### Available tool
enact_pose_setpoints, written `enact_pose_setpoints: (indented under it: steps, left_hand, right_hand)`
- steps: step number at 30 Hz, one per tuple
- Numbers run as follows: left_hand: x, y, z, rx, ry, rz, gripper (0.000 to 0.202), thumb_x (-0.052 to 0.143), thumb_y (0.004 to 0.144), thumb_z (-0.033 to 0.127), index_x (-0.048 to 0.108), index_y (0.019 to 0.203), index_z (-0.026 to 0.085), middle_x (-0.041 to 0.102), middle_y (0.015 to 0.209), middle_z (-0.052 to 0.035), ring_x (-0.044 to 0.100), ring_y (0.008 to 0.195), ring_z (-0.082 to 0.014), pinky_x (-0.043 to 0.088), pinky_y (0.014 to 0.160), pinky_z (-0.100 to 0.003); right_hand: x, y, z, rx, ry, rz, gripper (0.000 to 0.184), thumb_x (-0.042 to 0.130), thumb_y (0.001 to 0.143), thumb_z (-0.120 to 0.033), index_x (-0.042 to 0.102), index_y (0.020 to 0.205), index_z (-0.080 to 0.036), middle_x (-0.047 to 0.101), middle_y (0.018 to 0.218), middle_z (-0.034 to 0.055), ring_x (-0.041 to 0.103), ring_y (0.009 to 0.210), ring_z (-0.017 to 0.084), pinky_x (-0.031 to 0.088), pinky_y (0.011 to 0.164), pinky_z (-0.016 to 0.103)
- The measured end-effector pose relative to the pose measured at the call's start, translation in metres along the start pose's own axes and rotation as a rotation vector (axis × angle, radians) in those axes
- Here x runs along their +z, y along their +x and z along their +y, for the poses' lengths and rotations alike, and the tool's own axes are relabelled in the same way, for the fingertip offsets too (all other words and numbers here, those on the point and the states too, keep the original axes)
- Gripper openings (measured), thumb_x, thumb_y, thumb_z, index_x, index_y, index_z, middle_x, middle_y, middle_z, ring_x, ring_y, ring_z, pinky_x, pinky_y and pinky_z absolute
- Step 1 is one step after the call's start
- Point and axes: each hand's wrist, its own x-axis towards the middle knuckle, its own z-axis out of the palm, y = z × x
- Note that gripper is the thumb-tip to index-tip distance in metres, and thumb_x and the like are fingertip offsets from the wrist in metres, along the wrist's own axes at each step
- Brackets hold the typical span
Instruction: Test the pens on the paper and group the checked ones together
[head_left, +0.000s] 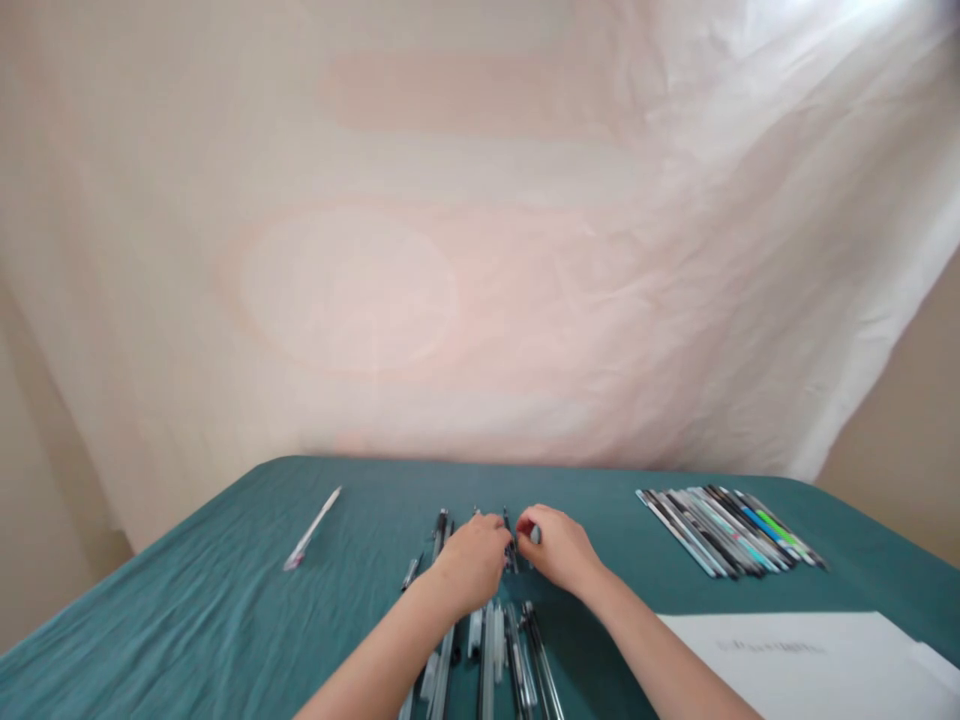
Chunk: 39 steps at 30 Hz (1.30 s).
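Note:
My left hand [474, 561] and my right hand [559, 548] meet over a loose pile of pens [495, 650] on the teal cloth of the table [225, 620]. Both hands have their fingers curled and pinched together around a dark pen [511, 548] held between them. More pens, black and clear, lie under and in front of my forearms. The frame is slightly blurred, so the fingertips are hard to make out.
A single white pen [312, 528] lies alone at the left. A neat row of several pens [727, 530] lies at the right back. A white paper sheet [810, 665] covers the near right corner. A pale sheet hangs behind the table.

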Motion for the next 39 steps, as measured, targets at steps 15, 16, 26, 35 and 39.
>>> enact_pose_setpoints:
  steps: [15,16,26,35,39]
  left_hand:
    - [0.014,0.005,0.001,-0.032,0.196,0.083,0.019,0.046,0.077,0.017,0.064,0.084,0.015,0.062,0.09,-0.0116,0.054,0.09,-0.0256,0.04,0.082,-0.038]
    - [0.014,0.005,0.003,-0.041,0.2,0.087,0.018,0.046,0.077,0.018,0.063,0.083,0.015,0.062,0.09,-0.0115,0.054,0.09,-0.0255,0.04,0.081,-0.038]
    - [0.02,0.007,0.015,-0.16,0.213,0.103,0.014,0.048,0.076,0.019,0.06,0.082,0.014,0.063,0.088,-0.0123,0.056,0.088,-0.0263,0.039,0.077,-0.039]
    - [0.018,0.008,0.018,-0.23,0.152,0.095,0.015,0.045,0.076,0.013,0.057,0.087,0.015,0.063,0.087,-0.0127,0.058,0.086,-0.0266,0.041,0.075,-0.038]
    - [0.019,0.008,0.016,-0.255,0.1,0.115,0.021,0.048,0.071,0.01,0.057,0.089,0.015,0.063,0.085,-0.0113,0.059,0.083,-0.0263,0.042,0.073,-0.036]
  right_hand:
    - [0.01,-0.003,-0.01,0.062,-0.145,-0.022,0.013,0.054,0.072,-0.03,0.06,0.082,-0.025,0.062,0.086,-0.0007,0.059,0.081,0.016,0.035,0.063,0.023]
    - [0.01,-0.003,-0.01,0.071,-0.154,-0.025,0.013,0.055,0.071,-0.029,0.059,0.082,-0.024,0.062,0.086,-0.0007,0.059,0.08,0.016,0.035,0.063,0.023]
    - [0.007,-0.001,-0.009,0.172,-0.244,-0.048,0.013,0.051,0.073,-0.027,0.058,0.082,-0.021,0.065,0.084,0.005,0.062,0.075,0.02,0.036,0.058,0.026]
    - [0.002,-0.001,-0.017,0.217,-0.282,-0.072,0.015,0.05,0.071,-0.016,0.062,0.08,-0.015,0.067,0.083,0.0146,0.064,0.078,0.027,0.041,0.06,0.031]
    - [0.003,-0.001,-0.015,0.227,-0.269,-0.088,0.018,0.049,0.069,-0.011,0.064,0.079,-0.013,0.068,0.083,0.0173,0.065,0.078,0.029,0.042,0.06,0.031]
